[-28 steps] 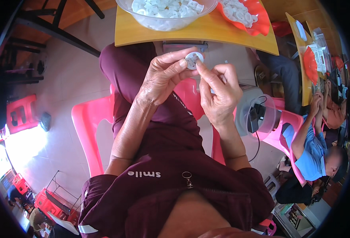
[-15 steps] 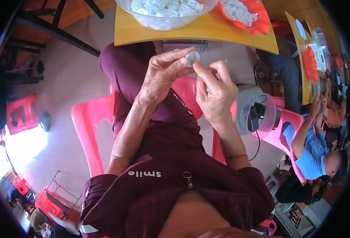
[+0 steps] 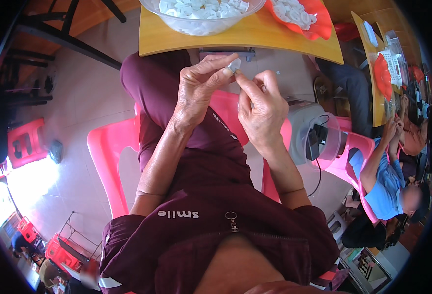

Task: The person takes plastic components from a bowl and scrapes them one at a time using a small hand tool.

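The little round piece is white. The big bowl is clear, and the bits in it are white too. The wavy dish is bright red, with white rings inside. The desk is yellow-brown. The chair is pink. The trousers and top are dark purple-red, with white letters on the top. The wire is black, and another person's shirt is blue.

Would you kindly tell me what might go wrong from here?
The small white piece is pinched at the left hand's fingertips, with the right hand's fingertip close against it, so it might slip; held short of the yellow table, it could drop to the floor. The full clear bowl stands near the table's edge, so a bump might spill it.
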The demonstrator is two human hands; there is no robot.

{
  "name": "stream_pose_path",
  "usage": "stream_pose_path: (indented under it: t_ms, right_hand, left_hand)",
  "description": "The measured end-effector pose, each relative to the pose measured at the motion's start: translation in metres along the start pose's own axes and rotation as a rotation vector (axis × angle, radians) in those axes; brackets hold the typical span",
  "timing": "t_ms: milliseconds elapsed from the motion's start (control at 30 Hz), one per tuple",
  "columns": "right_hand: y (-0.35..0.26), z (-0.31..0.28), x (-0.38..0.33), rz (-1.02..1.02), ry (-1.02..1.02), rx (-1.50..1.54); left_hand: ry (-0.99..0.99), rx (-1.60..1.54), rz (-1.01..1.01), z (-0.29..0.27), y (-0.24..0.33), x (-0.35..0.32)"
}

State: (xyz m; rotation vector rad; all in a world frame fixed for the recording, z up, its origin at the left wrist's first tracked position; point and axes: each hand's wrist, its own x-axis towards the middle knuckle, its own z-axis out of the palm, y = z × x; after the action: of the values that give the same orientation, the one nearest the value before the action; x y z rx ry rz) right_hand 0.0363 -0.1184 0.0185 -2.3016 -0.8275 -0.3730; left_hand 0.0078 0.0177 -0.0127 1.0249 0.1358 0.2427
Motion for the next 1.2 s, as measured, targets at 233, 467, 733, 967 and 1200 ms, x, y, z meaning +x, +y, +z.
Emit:
stream_pose_path:
  t_ms: [233,467,733,967,1200]
  right_hand:
    - [0.0,-0.01,-0.002,-0.026,0.103,0.156]
    - [-0.001,-0.01,0.001,-0.008,0.155,0.218]
    - [0.002,-0.007,0.005,-0.154,0.25,0.242]
    - [-0.003,-0.003,0.003,-0.168,0.22,0.275]
    - [0.001,0.003,-0.001,-0.186,0.171,0.251]
  left_hand:
    - [-0.068,-0.29,-0.14,-0.011,0.005,0.004]
    - [-0.185,-0.531,-0.192,-0.008,0.003,0.004]
    - [-0.135,-0.384,-0.239,-0.001,0.009,0.0]
    - [-0.034,-0.002,-0.179,-0.003,0.01,-0.002]
    - [0.029,0.198,-0.114,-0.004,0.013,-0.002]
